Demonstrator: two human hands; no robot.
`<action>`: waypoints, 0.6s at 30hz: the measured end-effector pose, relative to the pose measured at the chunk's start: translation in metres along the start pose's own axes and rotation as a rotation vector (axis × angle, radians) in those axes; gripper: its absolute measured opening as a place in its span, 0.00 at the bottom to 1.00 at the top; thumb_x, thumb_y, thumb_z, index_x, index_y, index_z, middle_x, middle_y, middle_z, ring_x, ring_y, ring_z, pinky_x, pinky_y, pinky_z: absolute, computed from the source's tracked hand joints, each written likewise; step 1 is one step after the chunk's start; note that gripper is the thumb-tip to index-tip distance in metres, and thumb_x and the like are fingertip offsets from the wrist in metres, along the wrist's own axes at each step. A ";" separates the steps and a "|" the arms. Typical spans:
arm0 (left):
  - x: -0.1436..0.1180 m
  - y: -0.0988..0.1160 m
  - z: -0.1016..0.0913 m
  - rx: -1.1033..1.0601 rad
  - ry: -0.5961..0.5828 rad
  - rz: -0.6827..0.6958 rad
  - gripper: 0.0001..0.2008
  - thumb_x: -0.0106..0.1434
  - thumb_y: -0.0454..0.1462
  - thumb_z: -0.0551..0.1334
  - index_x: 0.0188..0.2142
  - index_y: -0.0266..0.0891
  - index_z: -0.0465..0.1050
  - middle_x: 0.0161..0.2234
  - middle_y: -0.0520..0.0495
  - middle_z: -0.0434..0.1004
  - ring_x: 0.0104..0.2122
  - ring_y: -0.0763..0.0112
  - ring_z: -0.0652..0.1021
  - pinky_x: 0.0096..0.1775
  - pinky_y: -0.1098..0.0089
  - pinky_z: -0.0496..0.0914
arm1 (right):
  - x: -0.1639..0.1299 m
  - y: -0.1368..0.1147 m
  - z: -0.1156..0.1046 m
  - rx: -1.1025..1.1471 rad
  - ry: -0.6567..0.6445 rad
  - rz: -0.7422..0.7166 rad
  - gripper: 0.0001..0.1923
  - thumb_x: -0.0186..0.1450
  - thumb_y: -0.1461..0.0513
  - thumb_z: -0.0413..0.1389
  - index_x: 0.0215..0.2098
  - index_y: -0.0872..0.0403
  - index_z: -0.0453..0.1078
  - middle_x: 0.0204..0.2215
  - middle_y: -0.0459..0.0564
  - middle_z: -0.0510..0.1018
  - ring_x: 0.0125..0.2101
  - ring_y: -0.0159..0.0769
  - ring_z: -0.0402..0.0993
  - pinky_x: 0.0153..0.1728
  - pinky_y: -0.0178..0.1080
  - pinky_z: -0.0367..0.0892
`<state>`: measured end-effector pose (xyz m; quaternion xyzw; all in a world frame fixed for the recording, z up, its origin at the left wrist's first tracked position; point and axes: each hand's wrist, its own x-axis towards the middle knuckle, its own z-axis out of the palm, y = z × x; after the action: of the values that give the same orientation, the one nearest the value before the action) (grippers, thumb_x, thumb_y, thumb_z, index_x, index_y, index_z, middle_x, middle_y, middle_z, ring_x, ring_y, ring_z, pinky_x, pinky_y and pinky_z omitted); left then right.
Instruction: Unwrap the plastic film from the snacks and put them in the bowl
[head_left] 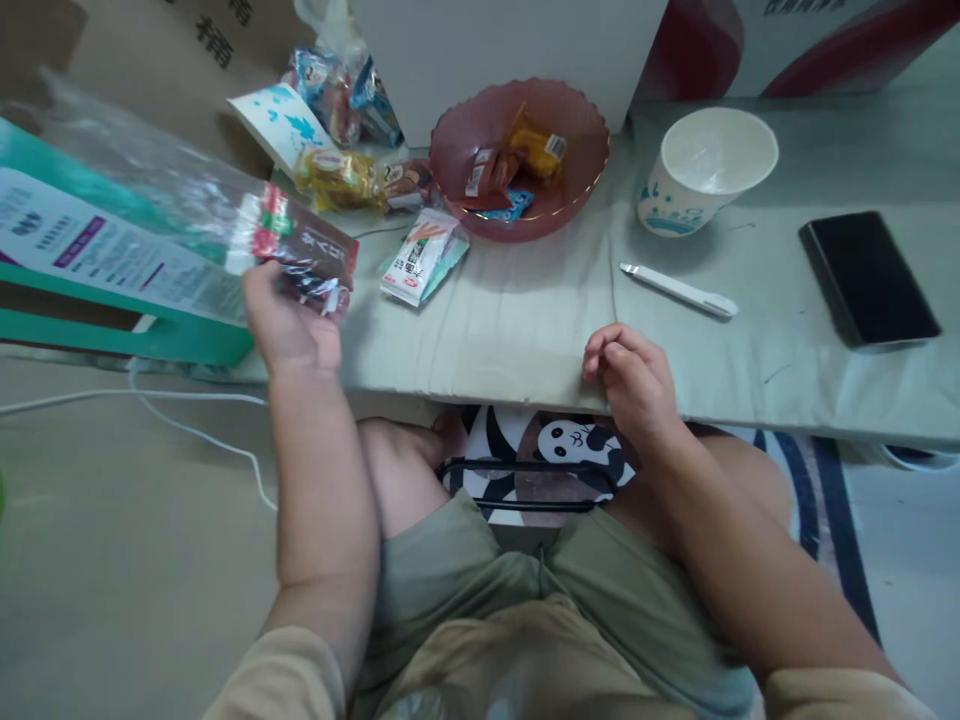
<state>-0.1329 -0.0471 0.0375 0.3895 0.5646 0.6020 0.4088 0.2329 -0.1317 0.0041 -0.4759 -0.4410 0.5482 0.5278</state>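
Crinkly clear plastic fills my left hand (289, 320): a snack packet (300, 245) with a dark printed end, held up at the left of the frame, just off the worktop (525, 330) edge. My grip is clamped on that printed end, fingers curled around it. It looks light, soft and slippery, so I judge the stiffer sealed end the best place to pinch. My right hand (634, 385) rests loosely curled and empty on the worktop's near edge, below the white pen (679, 290) and the pink bowl (480, 135) of sweets.
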 end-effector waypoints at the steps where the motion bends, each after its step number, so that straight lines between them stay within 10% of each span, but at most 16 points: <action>1: -0.009 0.008 0.008 -0.163 0.066 0.007 0.17 0.55 0.48 0.62 0.44 0.50 0.72 0.46 0.55 0.81 0.48 0.61 0.80 0.37 0.61 0.73 | 0.000 0.000 0.000 -0.017 0.002 -0.018 0.08 0.63 0.56 0.56 0.30 0.50 0.71 0.21 0.43 0.71 0.24 0.31 0.67 0.28 0.38 0.65; 5: -0.049 0.007 0.064 -0.222 -0.214 0.092 0.14 0.57 0.47 0.63 0.41 0.47 0.78 0.44 0.52 0.84 0.48 0.57 0.81 0.40 0.57 0.77 | 0.003 0.005 -0.003 -0.217 0.027 -0.150 0.14 0.62 0.55 0.60 0.46 0.48 0.71 0.37 0.47 0.79 0.38 0.36 0.77 0.40 0.42 0.73; 9: -0.080 -0.028 0.115 0.171 -0.771 0.468 0.21 0.60 0.45 0.66 0.54 0.50 0.79 0.54 0.47 0.81 0.55 0.55 0.79 0.58 0.49 0.73 | 0.012 0.007 -0.016 -0.453 -0.040 -0.367 0.40 0.57 0.51 0.68 0.65 0.44 0.62 0.65 0.55 0.69 0.61 0.49 0.70 0.57 0.53 0.70; 18: -0.103 -0.040 0.134 0.552 -1.049 0.448 0.25 0.62 0.35 0.64 0.58 0.52 0.74 0.67 0.46 0.70 0.71 0.51 0.64 0.69 0.44 0.60 | 0.013 -0.009 -0.027 -0.502 -0.165 -0.371 0.08 0.63 0.53 0.64 0.32 0.47 0.79 0.49 0.50 0.81 0.56 0.46 0.75 0.63 0.55 0.65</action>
<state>0.0309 -0.0934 0.0048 0.8327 0.3283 0.2340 0.3797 0.2607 -0.1186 0.0079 -0.4566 -0.6829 0.3537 0.4472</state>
